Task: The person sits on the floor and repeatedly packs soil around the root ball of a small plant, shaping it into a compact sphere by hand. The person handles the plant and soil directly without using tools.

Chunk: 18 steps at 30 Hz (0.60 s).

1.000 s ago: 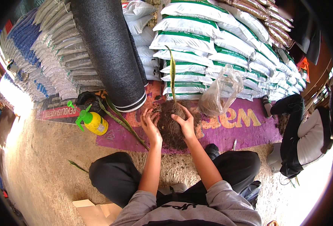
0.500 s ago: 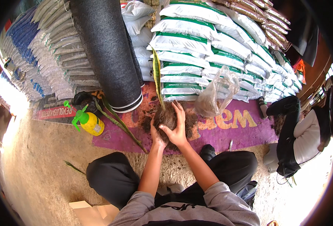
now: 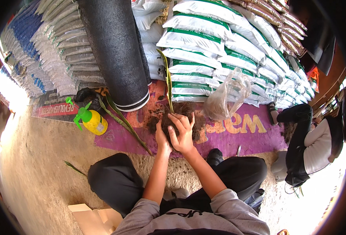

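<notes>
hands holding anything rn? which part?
Both the left hand and right hand cup the soil root ball of a long-leaved plant, gripping its base; the leaf stands free.

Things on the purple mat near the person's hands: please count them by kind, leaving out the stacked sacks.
Spray bottle, yellow with green top: 1
Clear plastic bag: 1
Roll of black mesh: 1
Plant with soil clump, held by left hand and right hand: 1
Loose long green leaves: 2
Total: 6
</notes>
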Available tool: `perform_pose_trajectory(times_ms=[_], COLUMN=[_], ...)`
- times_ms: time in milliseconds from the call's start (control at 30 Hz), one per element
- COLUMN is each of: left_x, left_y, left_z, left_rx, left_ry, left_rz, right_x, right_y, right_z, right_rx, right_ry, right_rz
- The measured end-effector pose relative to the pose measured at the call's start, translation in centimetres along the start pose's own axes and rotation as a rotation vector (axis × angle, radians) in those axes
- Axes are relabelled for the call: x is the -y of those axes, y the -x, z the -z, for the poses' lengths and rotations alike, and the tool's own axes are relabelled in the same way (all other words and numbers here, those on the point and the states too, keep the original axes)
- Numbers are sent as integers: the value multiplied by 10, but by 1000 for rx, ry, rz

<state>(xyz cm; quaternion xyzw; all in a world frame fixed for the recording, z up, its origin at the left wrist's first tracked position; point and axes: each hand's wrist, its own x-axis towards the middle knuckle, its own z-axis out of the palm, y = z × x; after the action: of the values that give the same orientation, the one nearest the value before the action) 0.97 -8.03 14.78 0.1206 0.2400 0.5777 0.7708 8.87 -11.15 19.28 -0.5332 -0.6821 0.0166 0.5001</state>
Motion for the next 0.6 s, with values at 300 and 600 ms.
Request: perform_pose_trajectory(times_ms=[300, 600], left_x=[-4, 2], left_y=[-3, -13], left_z=[2, -1], left_rx=[-24, -90], left_ry=[-378, -349], left_rz=[-140, -107], right_x=[-10, -15], right_y=[1, 3], right_z=[-2, -11], right_rx=[68, -143], right_ry=[67, -752], right_rz=[-158, -525])
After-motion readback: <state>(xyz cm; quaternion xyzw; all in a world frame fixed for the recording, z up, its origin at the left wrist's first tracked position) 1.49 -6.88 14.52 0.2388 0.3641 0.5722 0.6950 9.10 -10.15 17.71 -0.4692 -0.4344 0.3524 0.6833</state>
